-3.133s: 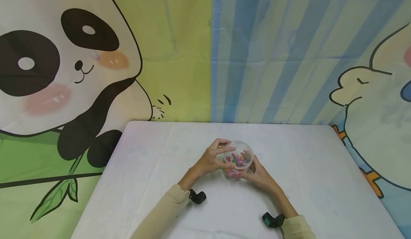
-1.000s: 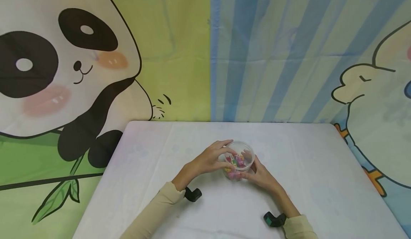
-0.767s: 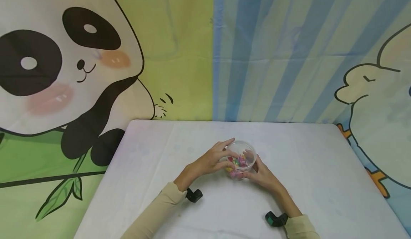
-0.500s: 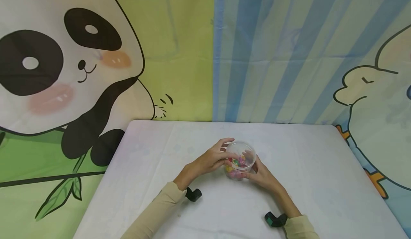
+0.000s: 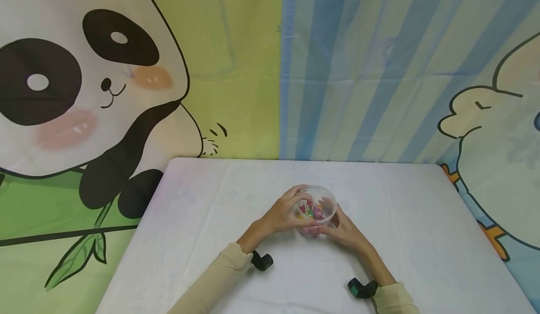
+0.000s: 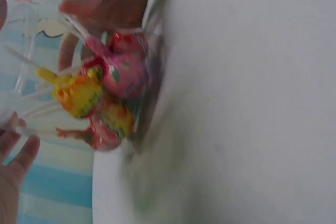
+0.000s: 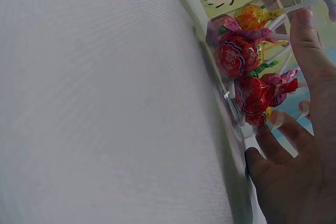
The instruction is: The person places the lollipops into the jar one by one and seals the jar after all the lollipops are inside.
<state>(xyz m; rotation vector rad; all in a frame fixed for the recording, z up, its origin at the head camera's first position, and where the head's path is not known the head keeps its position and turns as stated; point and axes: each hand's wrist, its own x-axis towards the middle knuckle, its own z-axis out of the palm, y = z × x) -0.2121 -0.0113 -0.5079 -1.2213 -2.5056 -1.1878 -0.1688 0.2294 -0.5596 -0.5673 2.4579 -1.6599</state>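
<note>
A clear round plastic jar (image 5: pixel 317 192) stands on the white table, with several wrapped lollipops (image 5: pixel 314 211) inside. My right hand (image 5: pixel 348 232) grips its right side; the right wrist view shows the thumb along one side of the jar and the fingers round the other. My left hand (image 5: pixel 280 213) curves round the left of the rim, thumb in front and fingers behind. In the left wrist view, yellow, pink and red wrappers show, and white lollipop sticks (image 6: pixel 44 111) point toward the jar's mouth. Some left fingertips are hidden or blurred.
A white cloth covers the table (image 5: pixel 401 220), whose far edge meets a wall hanging (image 5: pixel 236 93) with a panda and stripes. Black wrist cameras (image 5: pixel 262 261) sit at both cuffs.
Over the last half second my left hand has shifted slightly right and its fingers have spread further round the rim. The right hand and jar have hardly moved.
</note>
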